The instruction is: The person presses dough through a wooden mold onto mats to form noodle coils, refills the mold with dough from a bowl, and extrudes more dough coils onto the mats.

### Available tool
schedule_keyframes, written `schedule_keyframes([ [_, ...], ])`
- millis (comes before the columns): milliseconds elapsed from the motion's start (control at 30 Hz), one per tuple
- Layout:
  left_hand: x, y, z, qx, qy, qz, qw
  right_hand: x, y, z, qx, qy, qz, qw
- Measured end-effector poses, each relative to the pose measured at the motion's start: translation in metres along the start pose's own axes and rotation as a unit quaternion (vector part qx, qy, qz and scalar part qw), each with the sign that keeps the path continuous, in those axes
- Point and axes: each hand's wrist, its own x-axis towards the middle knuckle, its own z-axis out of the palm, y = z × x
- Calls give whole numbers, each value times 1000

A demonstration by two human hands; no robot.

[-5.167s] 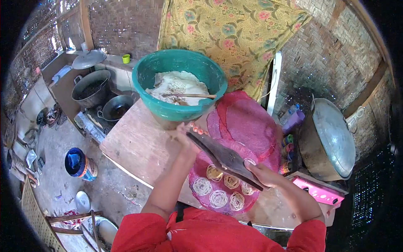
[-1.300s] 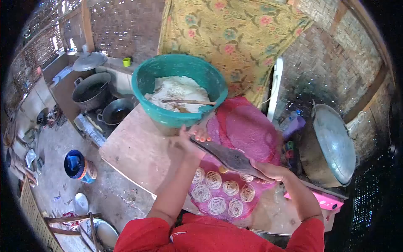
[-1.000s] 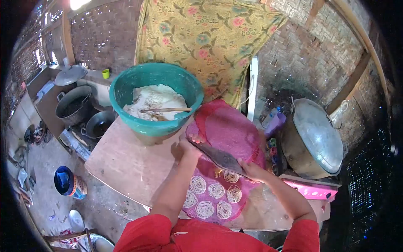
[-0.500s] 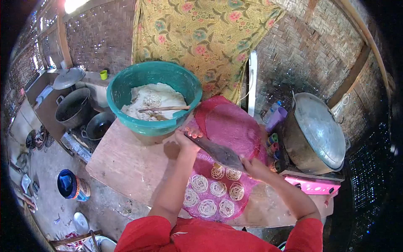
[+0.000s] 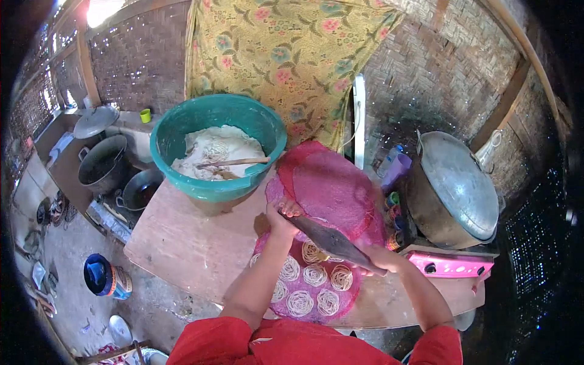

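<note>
My left hand (image 5: 283, 218) is closed around the upper left end of a dark two-handled noodle press (image 5: 331, 239). At its lower right end, my right hand (image 5: 378, 258) grips the other handle. The press is held slantwise above a pink mesh round (image 5: 348, 302). Several pale coils of thin dough strands (image 5: 299, 303) lie on that mesh. Just below the press another coil (image 5: 311, 252) shows, partly covered by it. Behind my hands are more pink mesh rounds (image 5: 322, 182), overlapping.
A green basin (image 5: 218, 185) of white dough with a wooden stick (image 5: 234, 162) stands on the table (image 5: 182, 243), back left. To the right, a large lidded pot (image 5: 453, 188) stands behind a pink stove (image 5: 450, 265). Dark pans (image 5: 103, 161) and a bucket (image 5: 108, 277) are at left.
Both hands have moved the press slightly right and down in view, and it now covers more of the coils in the back row. The camera view has shifted slightly.
</note>
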Motion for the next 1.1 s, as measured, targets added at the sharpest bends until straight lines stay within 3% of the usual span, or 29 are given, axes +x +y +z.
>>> schedule_keyframes([
  [33, 0, 2, -1, -33, 2, -12, 999, 1, 2, 0, 3, 2, -1, 1000],
  [100, 3, 6, -5, -65, 3, -25, 998, 8, 10, 0, 311, -121, -39, 942],
  [133, 3, 7, -9, -68, 0, -9, 998, 19, 19, 7, 312, -119, -40, 942],
  [200, 3, 8, -12, -69, -8, 7, 998, 54, 37, 31, 522, -254, -120, 805],
  [333, 7, 13, -30, -43, 13, 38, 998, 75, 39, 57, 522, -212, -123, 817],
  [400, 8, 14, -36, -88, -21, 31, 995, 73, 34, 61, 522, -152, -145, 827],
  [533, 5, 10, -28, -68, -14, 37, 997, 88, 54, 55, 517, -204, -134, 821],
  [600, 3, 8, -20, -31, 33, 61, 997, 91, 60, 51, 504, -279, -152, 803],
  [633, 4, 8, -17, -29, 35, 59, 997, 93, 60, 49, 506, -278, -152, 802],
  [700, 6, 12, -12, -58, 7, 71, 996, 97, 62, 47, 450, -224, -115, 857],
  [833, -2, 21, 14, -31, -50, 74, 995, 119, 74, 38, 445, -216, -102, 863],
  [933, -26, 28, 50, -2, -107, 49, 993, 153, 84, 43, 407, -114, -135, 896],
  [1000, -42, 38, 74, 110, -104, 79, 985, 172, 90, 50, 379, -44, -152, 912],
  [1033, -49, 42, 91, 48, -196, 54, 978, 166, 84, 54, 375, -27, -155, 914],
  [1067, -57, 44, 103, 50, -193, 51, 979, 159, 77, 58, 370, -9, -158, 916],
  [1100, -64, 45, 115, 44, -205, 64, 976, 125, 45, 56, 219, 60, -154, 961],
])
